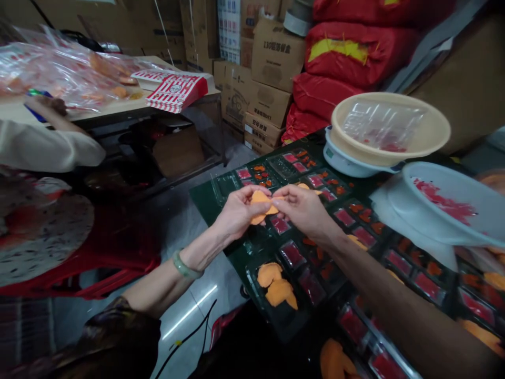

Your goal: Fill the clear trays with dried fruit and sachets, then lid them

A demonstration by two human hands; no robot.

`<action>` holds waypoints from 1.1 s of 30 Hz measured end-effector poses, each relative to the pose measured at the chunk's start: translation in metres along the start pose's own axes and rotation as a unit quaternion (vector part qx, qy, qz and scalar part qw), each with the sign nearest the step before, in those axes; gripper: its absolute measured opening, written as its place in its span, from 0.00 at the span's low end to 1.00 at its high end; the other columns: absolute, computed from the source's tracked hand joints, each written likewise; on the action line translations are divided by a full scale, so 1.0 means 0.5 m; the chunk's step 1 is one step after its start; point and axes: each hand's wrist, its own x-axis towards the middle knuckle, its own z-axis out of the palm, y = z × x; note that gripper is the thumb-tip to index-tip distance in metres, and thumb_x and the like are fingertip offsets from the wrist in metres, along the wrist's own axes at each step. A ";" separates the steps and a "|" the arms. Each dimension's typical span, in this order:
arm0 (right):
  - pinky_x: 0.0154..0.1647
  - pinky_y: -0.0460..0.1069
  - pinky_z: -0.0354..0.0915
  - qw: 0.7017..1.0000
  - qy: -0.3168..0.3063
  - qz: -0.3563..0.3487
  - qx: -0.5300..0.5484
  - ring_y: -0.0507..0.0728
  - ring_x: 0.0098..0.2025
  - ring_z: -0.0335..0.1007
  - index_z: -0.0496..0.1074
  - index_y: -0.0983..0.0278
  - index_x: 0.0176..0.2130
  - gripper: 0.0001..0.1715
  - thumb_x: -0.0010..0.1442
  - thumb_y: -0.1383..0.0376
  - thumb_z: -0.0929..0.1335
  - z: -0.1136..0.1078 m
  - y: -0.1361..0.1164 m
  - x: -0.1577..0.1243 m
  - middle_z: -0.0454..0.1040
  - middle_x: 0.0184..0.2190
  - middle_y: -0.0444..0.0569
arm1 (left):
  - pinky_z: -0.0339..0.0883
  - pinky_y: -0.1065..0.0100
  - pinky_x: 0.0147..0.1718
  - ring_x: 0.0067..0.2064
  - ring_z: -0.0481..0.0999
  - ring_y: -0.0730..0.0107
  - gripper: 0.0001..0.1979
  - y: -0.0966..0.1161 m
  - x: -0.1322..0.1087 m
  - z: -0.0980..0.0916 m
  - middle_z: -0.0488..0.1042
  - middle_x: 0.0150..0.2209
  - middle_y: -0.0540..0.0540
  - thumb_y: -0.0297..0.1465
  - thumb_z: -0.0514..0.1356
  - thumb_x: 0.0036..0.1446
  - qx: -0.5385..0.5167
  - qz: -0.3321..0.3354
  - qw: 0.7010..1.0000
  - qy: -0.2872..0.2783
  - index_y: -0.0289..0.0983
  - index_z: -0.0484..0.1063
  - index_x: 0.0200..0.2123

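My left hand pinches a flat orange cut-out piece between thumb and fingers, above the dark green table. Touching it from the right is my right hand, its thumb and fingertips closed on the orange material too. Whether this is one piece or several overlapping ones, I cannot tell. Beneath and around both hands lie clear plastic trays with red packets and small orange bits in their compartments. Nearer me, larger orange pieces rest in a tray.
A cream basin sits on a bluish-white one at the back right. Beside them, a tilted white basin contains red bits. At left, a person's sleeve is by a table with plastic bags. Cardboard boxes and red bundles stand behind.
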 end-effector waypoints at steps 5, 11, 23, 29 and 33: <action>0.31 0.47 0.63 0.988 0.021 -0.126 -0.084 0.52 0.30 0.66 0.67 0.64 0.32 0.03 0.53 0.68 0.65 0.046 0.031 -0.008 0.70 0.29 0.46 | 0.64 0.71 0.29 0.29 0.70 0.73 0.08 0.019 -0.038 -0.048 0.72 0.33 0.45 0.30 0.63 0.48 0.276 0.145 0.950 -0.009 0.36 0.74 0.34; 0.39 0.52 0.55 0.814 0.005 -0.295 -0.501 0.57 0.37 0.62 0.70 0.65 0.32 0.17 0.63 0.72 0.56 0.091 0.094 0.002 0.71 0.33 0.52 | 0.61 0.67 0.38 0.38 0.69 0.63 0.07 -0.007 -0.037 -0.095 0.73 0.36 0.41 0.28 0.56 0.54 0.593 0.266 0.755 -0.083 0.38 0.75 0.32; 0.44 0.53 0.61 0.933 0.045 -0.178 -0.308 0.58 0.44 0.65 0.68 0.66 0.47 0.16 0.59 0.68 0.61 0.067 0.077 -0.038 0.70 0.44 0.54 | 0.57 0.74 0.16 0.21 0.65 0.74 0.18 0.035 -0.037 -0.057 0.64 0.20 0.47 0.41 0.54 0.54 -0.060 -0.091 0.985 0.133 0.33 0.67 0.22; 0.35 0.51 0.64 0.958 0.060 -0.176 -0.218 0.54 0.32 0.66 0.69 0.62 0.41 0.17 0.52 0.58 0.69 0.108 0.022 -0.085 0.71 0.35 0.48 | 0.67 0.71 0.24 0.23 0.70 0.73 0.11 0.023 -0.051 -0.005 0.67 0.23 0.46 0.31 0.51 0.55 -0.196 -0.163 0.959 0.121 0.30 0.68 0.25; 0.25 0.46 0.63 0.993 0.091 -0.073 -0.031 0.51 0.23 0.66 0.67 0.65 0.29 0.10 0.56 0.60 0.64 0.102 0.018 -0.080 0.70 0.23 0.45 | 0.70 0.69 0.29 0.28 0.73 0.71 0.05 0.011 -0.064 0.004 0.71 0.28 0.44 0.23 0.53 0.52 -0.179 -0.126 0.975 0.051 0.30 0.69 0.30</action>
